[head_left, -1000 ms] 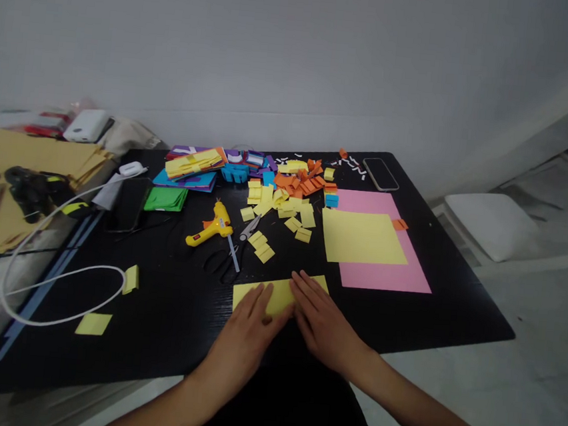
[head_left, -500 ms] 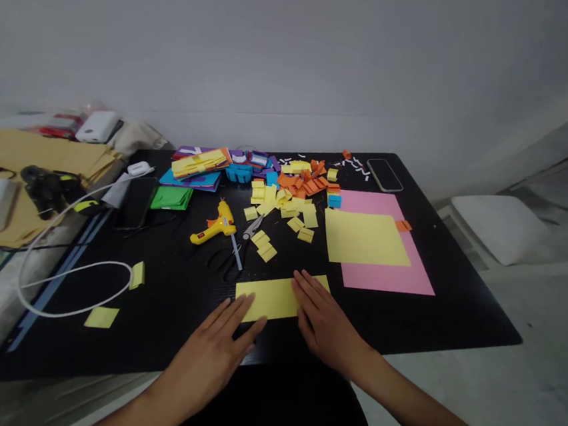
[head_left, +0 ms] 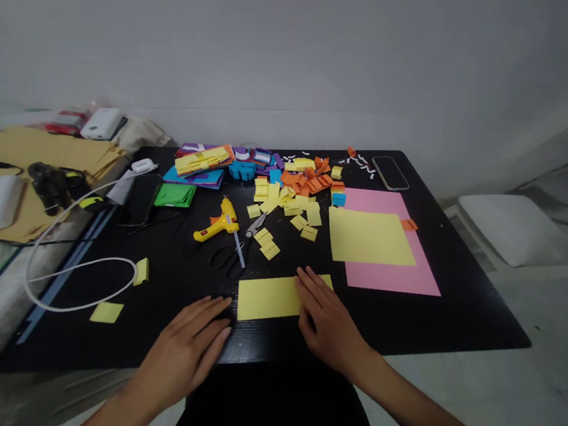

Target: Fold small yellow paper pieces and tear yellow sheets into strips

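Note:
A long yellow paper strip (head_left: 268, 298) lies flat near the front edge of the black table. My right hand (head_left: 322, 314) rests over its right part with fingers stretched out, covering some of it. Just left of the strip, my left hand (head_left: 188, 341) is apart from the paper, its fingers extended and holding nothing. Beyond the strip are black-handled scissors (head_left: 234, 255) and a yellow glue gun (head_left: 220, 220) with a glue stick (head_left: 239, 249) in its back end, lying across the scissors.
Small yellow folded papers (head_left: 292, 207) and orange ones (head_left: 312, 179) are heaped at the back. A yellow sheet (head_left: 372, 238) overlaps a pink sheet (head_left: 393, 278) at right. A phone (head_left: 391, 174) lies behind them. A white cable (head_left: 76, 310) loops at left.
My left hand has slid off the yellow strip toward the left. My right hand stays on the strip. The whole view has shifted slightly.

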`<state>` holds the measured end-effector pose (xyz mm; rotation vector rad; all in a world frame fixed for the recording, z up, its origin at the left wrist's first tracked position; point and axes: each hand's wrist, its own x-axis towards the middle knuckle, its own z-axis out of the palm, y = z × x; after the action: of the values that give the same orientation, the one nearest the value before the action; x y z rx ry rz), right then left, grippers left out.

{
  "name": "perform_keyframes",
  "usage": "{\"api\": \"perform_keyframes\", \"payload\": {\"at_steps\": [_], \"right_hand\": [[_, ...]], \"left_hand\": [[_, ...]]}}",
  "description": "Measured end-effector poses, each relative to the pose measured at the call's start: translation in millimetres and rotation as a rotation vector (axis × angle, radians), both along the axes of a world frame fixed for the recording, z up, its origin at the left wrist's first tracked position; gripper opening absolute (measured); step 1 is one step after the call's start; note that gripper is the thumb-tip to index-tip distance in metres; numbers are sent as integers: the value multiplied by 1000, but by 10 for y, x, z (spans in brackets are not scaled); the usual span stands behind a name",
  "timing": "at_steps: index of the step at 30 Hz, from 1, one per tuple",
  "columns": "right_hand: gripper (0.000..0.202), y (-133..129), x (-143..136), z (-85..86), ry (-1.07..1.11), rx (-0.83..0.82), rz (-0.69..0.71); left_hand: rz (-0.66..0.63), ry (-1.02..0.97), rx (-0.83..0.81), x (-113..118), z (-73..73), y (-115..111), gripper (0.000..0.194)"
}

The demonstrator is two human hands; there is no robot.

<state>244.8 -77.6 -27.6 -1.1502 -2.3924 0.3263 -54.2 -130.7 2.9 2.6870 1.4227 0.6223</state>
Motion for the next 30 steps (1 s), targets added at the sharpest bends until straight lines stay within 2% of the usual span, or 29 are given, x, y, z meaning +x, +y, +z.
{"api": "perform_keyframes", "payload": {"at_steps": [2,4,6,10,13,17,21,30], "right_hand": [[49,-23,-87,40,88,24,-22],[31,-58,-215,70,180,20,-27],[14,-94,-359,81,170,-24,-23],[10,-143,-554,47,44,-79,1],[10,-156,-555,8,51,-109,-38],[16,-158,-401,-3,128,-176,-143],[16,-155,-132,43,157,-252,-227],[20,-174,539,122,22,-283,-451]], "left_hand": [[4,-62,9,101,-48,50,25],[-13,-102,3,219,-114,91,27],[-22,-122,-14,318,-179,114,27],[2,-148,-50,395,-255,112,23],[20,-169,-93,385,-266,99,21],[20,-194,-117,372,-267,98,20],[15,-204,-118,372,-273,99,18],[-3,-210,-106,363,-291,107,18]]}}
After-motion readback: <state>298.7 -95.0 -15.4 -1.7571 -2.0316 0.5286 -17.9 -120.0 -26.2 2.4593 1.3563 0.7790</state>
